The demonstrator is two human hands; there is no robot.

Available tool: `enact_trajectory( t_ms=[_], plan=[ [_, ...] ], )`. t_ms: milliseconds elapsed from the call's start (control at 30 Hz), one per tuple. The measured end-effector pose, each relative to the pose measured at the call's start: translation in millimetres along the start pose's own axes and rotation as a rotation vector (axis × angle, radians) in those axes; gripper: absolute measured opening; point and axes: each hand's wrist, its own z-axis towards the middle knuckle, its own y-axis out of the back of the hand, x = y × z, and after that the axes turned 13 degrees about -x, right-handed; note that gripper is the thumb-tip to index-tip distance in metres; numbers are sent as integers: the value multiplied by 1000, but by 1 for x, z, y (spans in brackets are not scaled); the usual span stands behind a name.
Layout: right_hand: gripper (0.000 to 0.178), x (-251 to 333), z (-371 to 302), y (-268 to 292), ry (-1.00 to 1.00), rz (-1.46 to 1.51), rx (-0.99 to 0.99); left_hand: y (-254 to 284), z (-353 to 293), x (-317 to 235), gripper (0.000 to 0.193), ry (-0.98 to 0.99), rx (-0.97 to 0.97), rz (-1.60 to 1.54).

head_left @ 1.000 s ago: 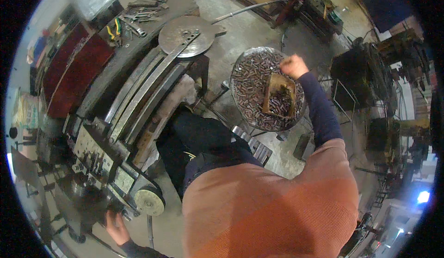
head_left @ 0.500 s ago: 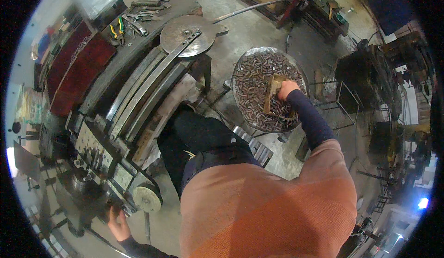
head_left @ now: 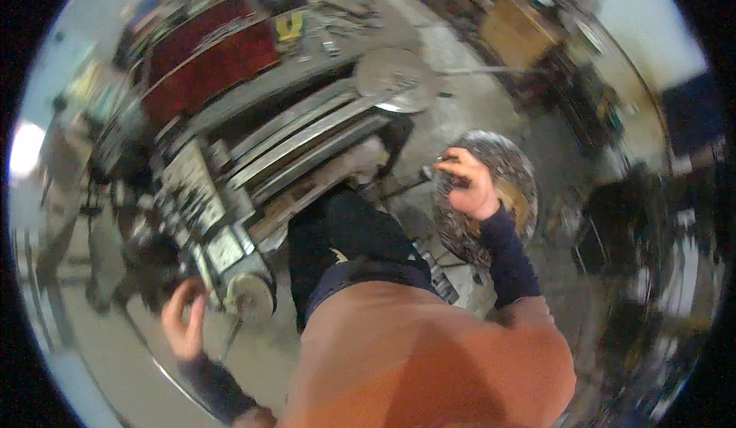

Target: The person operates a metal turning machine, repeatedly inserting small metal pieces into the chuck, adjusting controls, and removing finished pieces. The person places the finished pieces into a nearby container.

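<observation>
Lifted from one brown box (head_left: 512,202), the right grip (head_left: 471,189) hangs right of centre above small metal pins (head_left: 507,156), too blurred to count, in one round tray (head_left: 481,133); it is half curled, contents impossible to tell. Lower left, the left grip (head_left: 184,322) gapes, empty, near one disc (head_left: 251,297).

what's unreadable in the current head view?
Head view:
Right hand: whether the fingertips pinch something; motion blur.
Metal pieces in the round tray: count, individual shapes; blur, small size.
Box: full outline; right hand covers part.
Yellow-handled tool: exact kind; blur.
</observation>
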Motion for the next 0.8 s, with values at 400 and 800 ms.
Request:
enact_trajectory(
  t_ms=[400, 800],
  plan=[
    [55, 183, 58, -143, 720, 689, 368, -106, 22, -52, 35, 338, 149, -953],
    [54, 179, 57, -158, 646, 657, 405, -124, 20, -33, 39, 509, 238, -1255]
  ],
)
